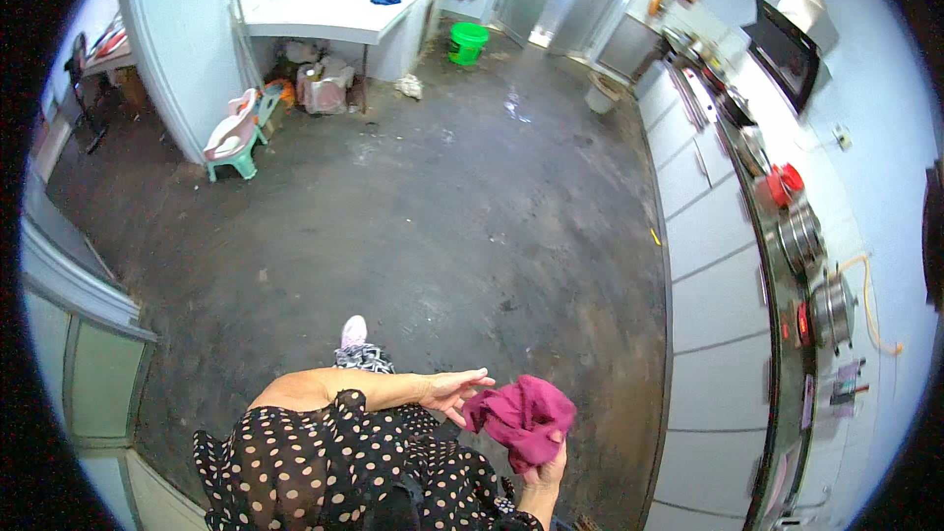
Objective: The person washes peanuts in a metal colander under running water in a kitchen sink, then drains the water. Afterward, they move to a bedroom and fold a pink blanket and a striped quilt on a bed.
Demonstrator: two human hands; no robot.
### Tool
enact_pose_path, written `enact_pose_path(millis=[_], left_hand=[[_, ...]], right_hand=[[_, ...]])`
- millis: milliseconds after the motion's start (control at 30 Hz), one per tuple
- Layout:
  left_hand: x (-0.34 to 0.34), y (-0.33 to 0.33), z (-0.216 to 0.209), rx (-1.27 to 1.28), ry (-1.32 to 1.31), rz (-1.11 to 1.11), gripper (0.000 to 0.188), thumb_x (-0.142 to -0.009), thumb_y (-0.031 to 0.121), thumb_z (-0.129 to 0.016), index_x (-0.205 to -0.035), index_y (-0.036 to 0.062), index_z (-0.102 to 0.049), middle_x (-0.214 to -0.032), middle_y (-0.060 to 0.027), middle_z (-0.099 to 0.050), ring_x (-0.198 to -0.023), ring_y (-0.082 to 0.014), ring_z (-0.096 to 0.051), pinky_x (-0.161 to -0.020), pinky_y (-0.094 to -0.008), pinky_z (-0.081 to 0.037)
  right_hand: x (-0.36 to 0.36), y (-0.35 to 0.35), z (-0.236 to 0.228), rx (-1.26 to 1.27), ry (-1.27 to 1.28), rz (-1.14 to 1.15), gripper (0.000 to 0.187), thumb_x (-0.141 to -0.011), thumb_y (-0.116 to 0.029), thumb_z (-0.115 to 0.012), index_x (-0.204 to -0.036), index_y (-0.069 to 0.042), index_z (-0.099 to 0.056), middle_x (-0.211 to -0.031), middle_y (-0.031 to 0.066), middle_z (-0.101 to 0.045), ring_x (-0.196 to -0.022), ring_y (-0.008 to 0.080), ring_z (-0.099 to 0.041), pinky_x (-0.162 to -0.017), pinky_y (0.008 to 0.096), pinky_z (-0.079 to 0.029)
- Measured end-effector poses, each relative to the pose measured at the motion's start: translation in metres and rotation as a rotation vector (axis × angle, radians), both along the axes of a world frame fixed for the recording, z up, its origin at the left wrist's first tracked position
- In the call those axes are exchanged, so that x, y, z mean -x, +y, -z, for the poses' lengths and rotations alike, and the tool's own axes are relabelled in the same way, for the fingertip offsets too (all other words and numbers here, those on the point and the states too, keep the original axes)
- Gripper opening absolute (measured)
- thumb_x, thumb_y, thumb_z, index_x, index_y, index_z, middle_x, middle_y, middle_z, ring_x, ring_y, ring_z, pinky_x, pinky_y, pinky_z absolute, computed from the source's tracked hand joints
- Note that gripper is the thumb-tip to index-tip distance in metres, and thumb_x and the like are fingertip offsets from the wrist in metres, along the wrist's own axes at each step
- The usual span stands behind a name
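A crumpled magenta cloth (526, 418) hangs in front of me at the lower middle of the head view. My right hand (547, 467) is closed on its lower right side, the thumb lying over the fabric. On the cloth's other side is my left hand (457, 391), its fingers stretched out and apart. Those fingertips reach the cloth's left edge; whether they touch it I cannot tell.
Along the right runs a counter over white cabinets (715, 305), carrying steel pots (832, 310) and a red container (784, 184). A green bucket (467, 43) and a grey bin (602, 94) stand far off. At left sits a small pink-and-green chair (234, 143) beside a white-topped bench (324, 15).
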State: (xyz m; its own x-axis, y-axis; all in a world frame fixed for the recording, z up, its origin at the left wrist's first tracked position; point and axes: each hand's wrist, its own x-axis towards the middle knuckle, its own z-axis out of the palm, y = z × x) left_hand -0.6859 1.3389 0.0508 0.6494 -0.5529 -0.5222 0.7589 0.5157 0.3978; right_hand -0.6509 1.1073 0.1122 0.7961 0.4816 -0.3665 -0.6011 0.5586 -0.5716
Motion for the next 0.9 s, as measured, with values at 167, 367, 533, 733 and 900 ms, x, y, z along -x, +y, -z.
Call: enact_pose_path(millis=[167, 367, 533, 733, 900], left_hand=[[0.049, 0.157, 0.044, -0.116, -0.01, -0.293, 0.066, -0.085, 0.06, -0.035, -0.136, 0.019, -0.028, -0.14, -0.0135, -0.026, -0.127, -0.0288, -0.028, -0.1, -0.047, -0.027], [0.096, 0.334, 0.04, -0.237, -0.061, -0.621, 0.063, -0.087, 0.057, -0.032, -0.136, 0.0166, -0.03, -0.138, -0.0104, -0.03, -0.128, -0.0237, -0.027, -0.104, -0.045, -0.02], [0.106, 0.425, 0.033, -0.334, -0.375, -0.704, 0.053, -0.093, 0.046, -0.03, -0.136, 0.0144, -0.031, -0.139, -0.0038, -0.031, -0.129, -0.0206, -0.025, -0.106, -0.0381, -0.016], [0.096, 0.469, 0.037, 0.046, -0.157, -0.816, 0.051, -0.093, 0.045, -0.032, -0.134, 0.0148, -0.034, -0.135, -0.0042, -0.037, -0.121, -0.0187, -0.037, -0.099, -0.0356, -0.034], [0.067, 0.529, 0.041, 0.012, -0.163, -0.906, 0.062, -0.089, 0.052, -0.035, -0.137, 0.0139, -0.025, -0.135, -0.0176, -0.032, -0.121, -0.025, -0.036, -0.101, -0.0393, -0.03]], right_hand=[[0.01, 0.173, 0.016, -0.069, 0.014, -0.15, 0.059, -0.079, -0.023, -0.059, -0.13, -0.006, -0.035, -0.125, 0.0134, -0.046, -0.114, 0.0308, -0.044, -0.098, 0.0456, -0.034], [0.009, 0.348, 0.024, 0.037, -0.377, -0.42, 0.054, -0.088, -0.037, -0.042, -0.135, -0.015, -0.028, -0.133, 0.012, -0.038, -0.119, 0.0315, -0.039, -0.102, 0.0471, -0.028], [0.006, 0.471, 0.014, -0.084, -0.098, -0.66, 0.055, -0.09, -0.04, -0.033, -0.135, -0.008, -0.026, -0.137, 0.0135, -0.031, -0.125, 0.0333, -0.032, -0.104, 0.0477, -0.024], [-0.039, 0.553, 0.045, 0.305, -0.482, -0.737, 0.051, -0.092, -0.036, -0.031, -0.135, -0.01, -0.027, -0.134, 0.0104, -0.036, -0.122, 0.0277, -0.036, -0.102, 0.0416, -0.027], [-0.091, 0.629, 0.035, 0.521, -0.818, -0.764, 0.055, -0.085, -0.019, -0.051, -0.134, -0.011, -0.028, -0.12, 0.0053, -0.051, -0.107, 0.0233, -0.05, -0.094, 0.0343, -0.037]])
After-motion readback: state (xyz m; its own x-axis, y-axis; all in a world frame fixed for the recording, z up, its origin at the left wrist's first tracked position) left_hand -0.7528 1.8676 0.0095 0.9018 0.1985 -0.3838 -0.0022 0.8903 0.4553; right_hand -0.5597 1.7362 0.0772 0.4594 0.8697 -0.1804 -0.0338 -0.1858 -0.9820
